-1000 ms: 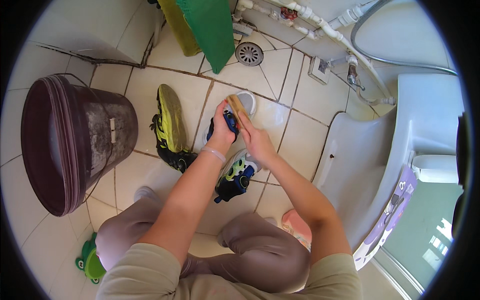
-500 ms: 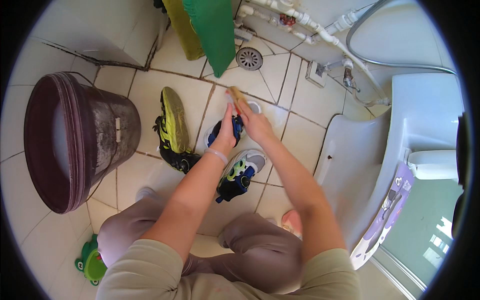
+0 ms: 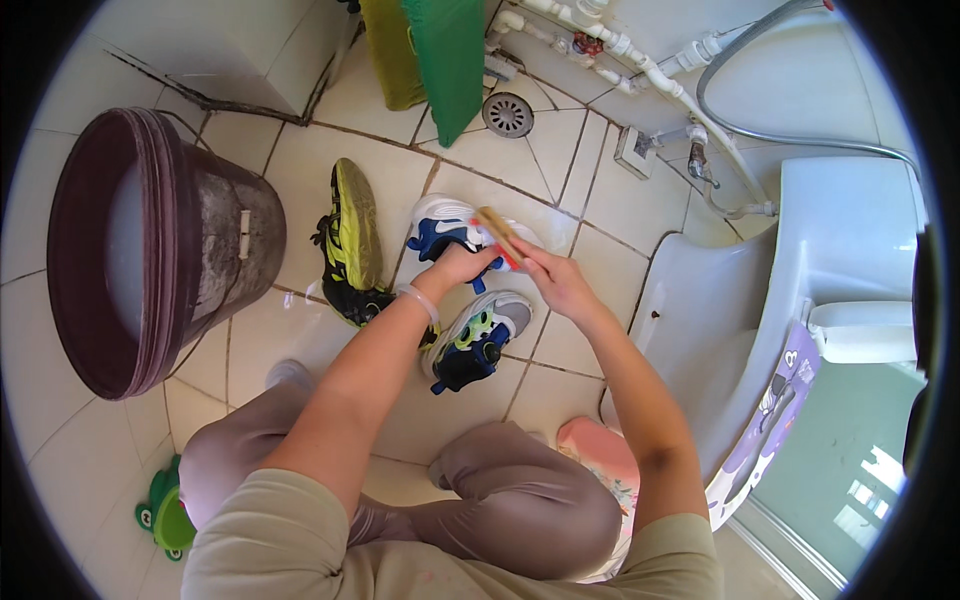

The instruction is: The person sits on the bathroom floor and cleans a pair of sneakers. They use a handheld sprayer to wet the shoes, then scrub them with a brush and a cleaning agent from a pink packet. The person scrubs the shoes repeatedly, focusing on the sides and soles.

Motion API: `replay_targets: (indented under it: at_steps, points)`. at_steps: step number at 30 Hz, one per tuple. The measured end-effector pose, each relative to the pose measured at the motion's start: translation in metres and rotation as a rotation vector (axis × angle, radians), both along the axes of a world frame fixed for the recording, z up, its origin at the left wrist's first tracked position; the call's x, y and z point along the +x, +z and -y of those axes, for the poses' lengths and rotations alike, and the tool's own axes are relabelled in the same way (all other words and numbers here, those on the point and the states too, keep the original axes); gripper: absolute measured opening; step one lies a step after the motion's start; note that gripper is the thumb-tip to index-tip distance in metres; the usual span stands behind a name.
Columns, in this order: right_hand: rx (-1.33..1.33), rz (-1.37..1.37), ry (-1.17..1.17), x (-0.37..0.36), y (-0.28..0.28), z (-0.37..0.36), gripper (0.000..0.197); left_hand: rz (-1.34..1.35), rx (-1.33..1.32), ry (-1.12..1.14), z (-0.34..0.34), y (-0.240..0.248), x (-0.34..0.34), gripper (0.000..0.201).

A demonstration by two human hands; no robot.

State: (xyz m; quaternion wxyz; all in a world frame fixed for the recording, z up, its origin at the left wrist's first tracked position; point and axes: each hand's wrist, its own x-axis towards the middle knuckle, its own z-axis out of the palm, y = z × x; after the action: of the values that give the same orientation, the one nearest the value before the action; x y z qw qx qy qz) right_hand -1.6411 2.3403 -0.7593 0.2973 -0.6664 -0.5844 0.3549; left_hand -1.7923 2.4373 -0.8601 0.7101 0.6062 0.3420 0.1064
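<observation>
My left hand is closed on a white-and-blue sneaker, its fingers partly hidden behind the opening. My right hand grips a wooden scrub brush with red and white bristles. The brush lies against the sneaker's near right side. Close below them, a second sneaker in grey, blue and green stands on the tiles. To the left are a black-and-yellow shoe tipped on its side and its black mate, partly covered by my left forearm.
A large dark-brown bucket holding cloudy water stands at left. White tiles with a round drain lie ahead. On the right is a white ceramic basin, with pipes along the wall. A green frog-shaped container sits lower left.
The white-and-blue sneaker has turned so its side shows more fully. My right hand has come nearer and rightward, bringing the brush down along the shoe. My left hand has shifted slightly.
</observation>
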Motion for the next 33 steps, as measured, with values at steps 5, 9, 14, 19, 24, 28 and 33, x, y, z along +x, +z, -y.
replay_targets:
  at_steps: [5, 9, 14, 19, 24, 28, 33]
  points:
    - [-0.160, 0.147, 0.155, -0.056, 0.008, -0.048, 0.036, -0.041, 0.266, -0.141, 0.002, -0.010, -0.012, 0.023]
    - [-0.250, 0.294, 0.096, -0.026, 0.017, 0.000, 0.039, -0.195, -0.003, 0.002, 0.001, 0.005, -0.022, 0.031]
    - [-0.195, 0.316, 0.028, -0.033, 0.004, 0.026, 0.045, -0.248, -0.235, -0.103, -0.008, 0.004, -0.021, 0.041]
    - [-0.186, 0.442, 0.167, -0.078, 0.003, -0.037, 0.046, -0.007, 0.481, -0.226, 0.027, -0.048, -0.009, 0.037]
    - [-0.138, 0.545, -0.006, -0.041, -0.007, 0.028, 0.046, -0.263, -0.398, -0.052, 0.006, 0.017, -0.017, 0.040]
    - [-0.104, 0.419, -0.147, -0.016, -0.006, 0.046, 0.045, 0.173, -0.807, 0.080, 0.003, -0.005, -0.016, 0.046]
    - [-0.342, 0.344, -0.285, -0.029, 0.015, 0.014, 0.042, 0.350, -1.081, 0.506, 0.019, 0.010, -0.007, 0.058]
